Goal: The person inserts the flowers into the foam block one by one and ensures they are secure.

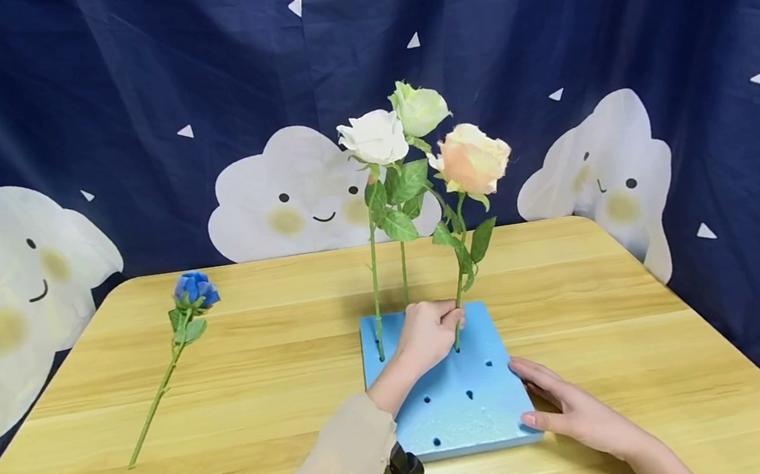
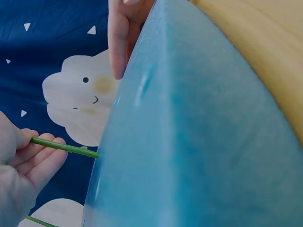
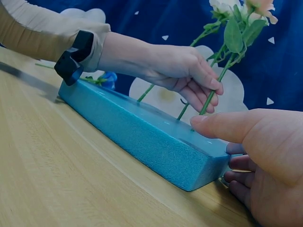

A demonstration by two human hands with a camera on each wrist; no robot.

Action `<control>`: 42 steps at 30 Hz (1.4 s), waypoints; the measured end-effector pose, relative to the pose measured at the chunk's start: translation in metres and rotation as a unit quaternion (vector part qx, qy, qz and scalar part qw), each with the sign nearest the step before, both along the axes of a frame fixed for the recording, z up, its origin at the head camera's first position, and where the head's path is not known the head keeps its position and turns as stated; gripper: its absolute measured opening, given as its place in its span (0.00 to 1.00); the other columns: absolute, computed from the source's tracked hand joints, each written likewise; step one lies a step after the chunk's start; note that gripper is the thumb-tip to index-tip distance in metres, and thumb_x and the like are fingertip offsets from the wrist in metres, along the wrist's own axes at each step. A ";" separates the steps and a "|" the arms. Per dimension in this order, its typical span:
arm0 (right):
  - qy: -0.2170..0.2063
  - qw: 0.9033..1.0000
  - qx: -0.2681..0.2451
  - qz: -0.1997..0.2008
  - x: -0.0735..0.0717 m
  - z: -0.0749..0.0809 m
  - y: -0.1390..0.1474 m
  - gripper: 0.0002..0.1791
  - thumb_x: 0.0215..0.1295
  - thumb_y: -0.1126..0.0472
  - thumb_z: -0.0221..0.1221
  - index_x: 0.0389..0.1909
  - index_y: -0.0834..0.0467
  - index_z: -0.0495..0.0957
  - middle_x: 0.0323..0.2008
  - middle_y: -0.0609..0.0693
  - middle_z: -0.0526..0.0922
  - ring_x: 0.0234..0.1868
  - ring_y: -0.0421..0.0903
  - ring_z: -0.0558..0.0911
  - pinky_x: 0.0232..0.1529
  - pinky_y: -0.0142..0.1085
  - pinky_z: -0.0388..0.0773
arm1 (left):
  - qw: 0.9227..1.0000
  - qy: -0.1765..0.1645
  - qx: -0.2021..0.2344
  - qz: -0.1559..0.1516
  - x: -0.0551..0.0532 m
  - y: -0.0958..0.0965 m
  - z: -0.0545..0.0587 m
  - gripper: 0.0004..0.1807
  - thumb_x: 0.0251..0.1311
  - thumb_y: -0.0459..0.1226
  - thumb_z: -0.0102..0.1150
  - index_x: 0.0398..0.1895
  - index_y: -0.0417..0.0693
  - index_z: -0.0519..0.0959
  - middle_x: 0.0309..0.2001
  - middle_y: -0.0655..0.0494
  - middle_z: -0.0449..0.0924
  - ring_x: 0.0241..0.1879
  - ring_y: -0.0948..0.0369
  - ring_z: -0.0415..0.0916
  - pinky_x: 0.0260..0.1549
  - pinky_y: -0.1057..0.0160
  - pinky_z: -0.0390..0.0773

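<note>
My left hand (image 1: 427,335) pinches the green stem of a peach rose (image 1: 474,159) low down, between thumb and fingers. That stem's lower end stands in a hole of the light blue foam block (image 1: 462,422); the left wrist view shows the stem (image 2: 66,148) meeting the block's surface. My right hand (image 1: 572,410) rests at the block's right side, thumb on the top near the front corner and fingers along the edge. A white rose (image 1: 374,138) stands upright in the block's left part. Behind it rises a pale green rose (image 1: 421,109), its stem foot hidden by the left hand.
A blue rose (image 1: 195,290) lies on the wooden table (image 1: 264,396) to the left, its stem slanting toward the front. Several small holes show in the block's front half. A dark blue curtain (image 1: 241,55) with smiling clouds hangs behind the table.
</note>
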State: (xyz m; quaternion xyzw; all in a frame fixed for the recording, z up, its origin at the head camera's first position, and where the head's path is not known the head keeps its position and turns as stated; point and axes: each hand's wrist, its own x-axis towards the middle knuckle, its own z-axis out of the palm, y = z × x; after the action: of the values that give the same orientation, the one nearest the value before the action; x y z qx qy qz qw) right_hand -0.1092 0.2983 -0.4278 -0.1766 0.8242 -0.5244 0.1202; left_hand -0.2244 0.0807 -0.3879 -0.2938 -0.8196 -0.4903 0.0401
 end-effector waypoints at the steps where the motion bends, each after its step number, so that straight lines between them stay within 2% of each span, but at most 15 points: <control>1: 0.001 1.000 -0.001 0.001 0.000 0.000 0.000 0.37 0.67 0.61 0.54 0.70 0.66 0.47 0.69 0.69 0.44 0.60 0.20 0.53 0.57 0.16 0.54 | 1.000 -0.001 0.002 0.002 0.000 0.000 0.000 0.11 0.65 0.33 0.52 0.39 0.35 0.83 0.29 0.52 0.84 0.20 0.67 0.77 0.09 0.72 0.63; 8: 0.018 1.000 0.004 0.004 0.001 0.001 -0.001 0.36 0.67 0.61 0.54 0.70 0.65 0.49 0.68 0.69 0.46 0.68 0.47 0.52 0.57 0.17 0.54 | 0.998 -0.049 0.018 0.047 0.000 0.001 0.000 0.12 0.59 0.37 0.61 0.40 0.38 0.83 0.29 0.50 0.84 0.18 0.66 0.76 0.12 0.72 0.66; 12: 0.000 1.000 0.002 -0.004 0.000 0.001 -0.001 0.36 0.67 0.60 0.54 0.70 0.64 0.49 0.69 0.67 0.45 0.66 0.34 0.54 0.57 0.17 0.54 | 0.996 -0.067 0.022 0.058 0.000 0.001 0.001 0.10 0.57 0.38 0.62 0.37 0.41 0.85 0.27 0.51 0.84 0.21 0.66 0.79 0.12 0.71 0.68; 15: 0.000 1.000 0.004 -0.009 0.001 0.001 -0.001 0.36 0.67 0.60 0.55 0.70 0.64 0.49 0.69 0.67 0.45 0.65 0.30 0.54 0.57 0.17 0.54 | 0.996 -0.067 0.024 0.063 0.000 0.002 0.001 0.09 0.56 0.38 0.63 0.36 0.42 0.86 0.26 0.52 0.84 0.22 0.67 0.79 0.13 0.71 0.70; 19: 0.010 1.000 0.007 -0.010 0.001 -0.001 0.000 0.36 0.67 0.61 0.55 0.70 0.66 0.50 0.69 0.68 0.46 0.65 0.29 0.54 0.57 0.17 0.54 | 0.997 -0.044 0.026 0.065 0.001 0.005 0.001 0.08 0.55 0.36 0.63 0.34 0.41 0.86 0.27 0.51 0.84 0.20 0.68 0.77 0.15 0.72 0.72; 22: 0.007 1.000 0.010 -0.015 0.001 -0.001 -0.001 0.37 0.66 0.60 0.55 0.70 0.66 0.49 0.69 0.67 0.46 0.61 0.21 0.54 0.57 0.16 0.54 | 0.996 -0.021 0.032 0.077 0.002 0.007 0.000 0.07 0.55 0.35 0.64 0.33 0.41 0.86 0.27 0.51 0.84 0.18 0.69 0.76 0.15 0.72 0.71; 24: 0.003 1.000 0.010 -0.017 0.001 -0.001 -0.001 0.37 0.66 0.60 0.56 0.70 0.66 0.49 0.69 0.67 0.46 0.60 0.19 0.53 0.56 0.16 0.54 | 0.995 -0.021 0.038 0.088 0.003 0.007 -0.001 0.07 0.54 0.35 0.64 0.34 0.41 0.86 0.27 0.50 0.84 0.15 0.69 0.74 0.13 0.72 0.70; 29: 0.002 1.000 0.007 -0.015 0.001 -0.002 -0.001 0.38 0.65 0.60 0.56 0.70 0.67 0.49 0.69 0.67 0.45 0.60 0.18 0.53 0.56 0.16 0.54 | 0.993 -0.035 0.045 0.105 0.004 0.008 -0.004 0.08 0.54 0.37 0.65 0.35 0.42 0.86 0.28 0.51 0.84 0.14 0.71 0.72 0.12 0.72 0.69; 36: 0.005 1.000 0.009 -0.013 0.001 0.000 0.000 0.37 0.66 0.60 0.55 0.70 0.66 0.49 0.69 0.68 0.45 0.60 0.20 0.54 0.56 0.16 0.54 | 0.995 0.015 0.043 0.086 0.001 0.007 -0.005 0.07 0.55 0.36 0.64 0.32 0.41 0.86 0.27 0.52 0.84 0.20 0.68 0.78 0.17 0.73 0.73; 42: 0.006 1.000 0.001 -0.003 0.001 0.001 -0.001 0.36 0.66 0.61 0.55 0.70 0.66 0.49 0.69 0.68 0.45 0.62 0.24 0.54 0.57 0.17 0.54 | 0.996 0.027 0.052 0.071 0.001 0.005 -0.005 0.08 0.54 0.36 0.64 0.34 0.39 0.85 0.29 0.52 0.84 0.27 0.63 0.81 0.24 0.73 0.76</control>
State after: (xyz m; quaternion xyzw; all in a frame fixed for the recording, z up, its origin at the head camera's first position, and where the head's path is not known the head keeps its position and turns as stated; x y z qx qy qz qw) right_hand -0.1084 0.2971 -0.4267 -0.1772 0.8257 -0.5233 0.1141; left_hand -0.2238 0.0855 -0.3925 -0.2454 -0.8103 -0.5203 0.1118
